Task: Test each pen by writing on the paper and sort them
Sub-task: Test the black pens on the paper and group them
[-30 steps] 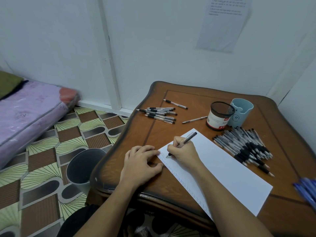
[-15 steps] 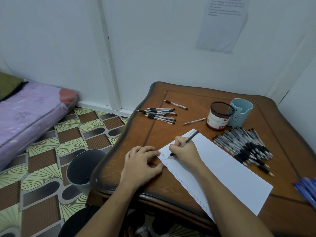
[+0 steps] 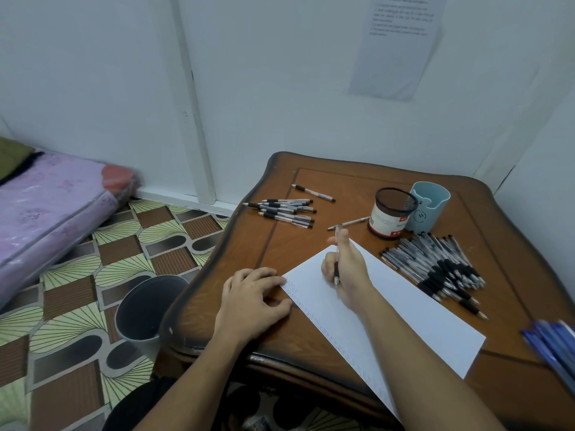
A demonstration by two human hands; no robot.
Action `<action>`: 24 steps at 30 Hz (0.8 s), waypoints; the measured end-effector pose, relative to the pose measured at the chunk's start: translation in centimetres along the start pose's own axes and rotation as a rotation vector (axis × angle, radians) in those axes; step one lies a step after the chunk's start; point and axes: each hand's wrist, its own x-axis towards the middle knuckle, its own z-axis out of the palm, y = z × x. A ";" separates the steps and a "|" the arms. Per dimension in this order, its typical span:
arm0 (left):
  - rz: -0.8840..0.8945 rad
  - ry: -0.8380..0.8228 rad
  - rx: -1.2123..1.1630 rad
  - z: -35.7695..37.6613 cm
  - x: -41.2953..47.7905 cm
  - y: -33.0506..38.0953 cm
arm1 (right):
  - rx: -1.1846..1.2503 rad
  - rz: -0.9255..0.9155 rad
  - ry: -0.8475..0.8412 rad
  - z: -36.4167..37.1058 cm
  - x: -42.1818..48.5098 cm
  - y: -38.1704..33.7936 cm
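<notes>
The right grip (image 3: 348, 269) was clamped on a pen (image 3: 337, 270), upright over the paper (image 3: 404, 306) by the counter's (image 3: 292, 244) near edge. The left grip (image 3: 249, 300), fingers relaxed, pressed the paper's corner, likely steadying it.

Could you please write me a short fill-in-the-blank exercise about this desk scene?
1. The right hand holds a pen over the ____.
2. The mesh cup stands beside a ____ holder.
3. The grey bin stands on the ____.
Missing words: paper; blue; floor.
</notes>
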 end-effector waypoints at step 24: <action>-0.015 -0.028 0.024 -0.3 0.0 0.3 | -1.205 -0.208 0.309 -14.1 0.3 -7.6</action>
